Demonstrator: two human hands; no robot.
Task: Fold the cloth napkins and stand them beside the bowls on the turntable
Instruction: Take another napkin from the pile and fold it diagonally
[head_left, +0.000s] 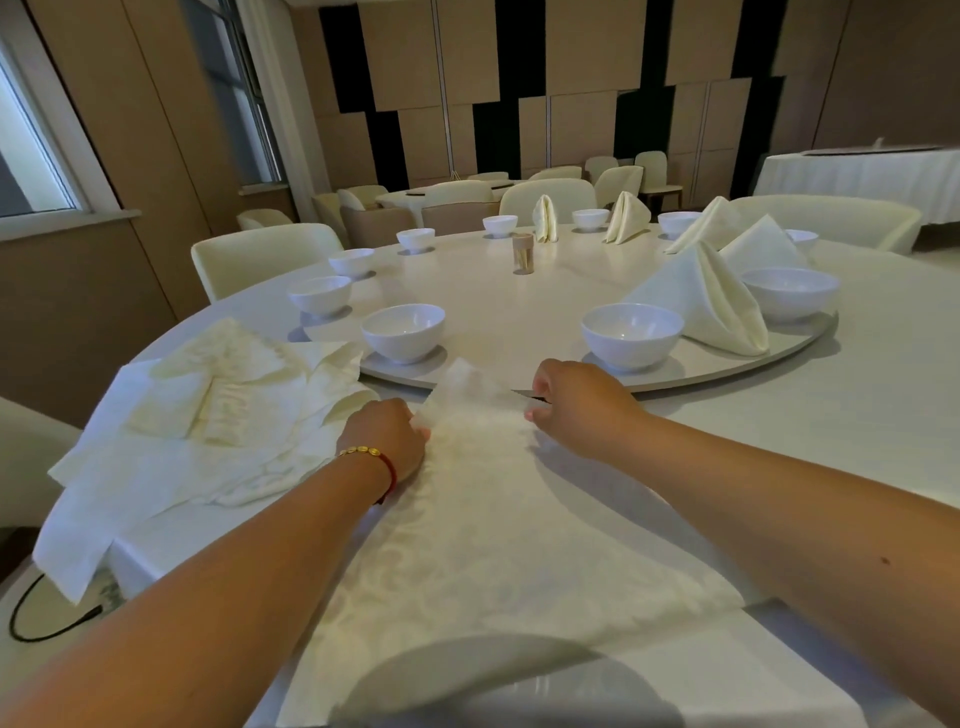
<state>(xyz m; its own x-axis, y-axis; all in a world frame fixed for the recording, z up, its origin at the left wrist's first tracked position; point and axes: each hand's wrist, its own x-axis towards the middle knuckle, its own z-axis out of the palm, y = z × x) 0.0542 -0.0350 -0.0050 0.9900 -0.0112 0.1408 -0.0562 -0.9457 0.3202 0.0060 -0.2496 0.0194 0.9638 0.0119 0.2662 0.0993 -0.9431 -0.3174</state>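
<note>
A cream cloth napkin (488, 525) lies spread on the table in front of me, its far corner raised and blurred near the turntable's edge. My left hand (387, 436) grips its far left edge. My right hand (576, 402) pinches its far right edge. The round turntable (810, 338) carries several white bowls, the nearest ones being a bowl on the left (404, 332) and a bowl on the right (631, 335). Folded napkins stand beside the bowls on the right and far side, the closest folded napkin (706, 299) just right of the right bowl.
A heap of unfolded napkins (208, 415) lies at my left on the table. A toothpick holder (522, 253) stands near the turntable's middle. Cream chairs (265, 257) ring the table. A black cable (47, 618) lies on the floor at lower left.
</note>
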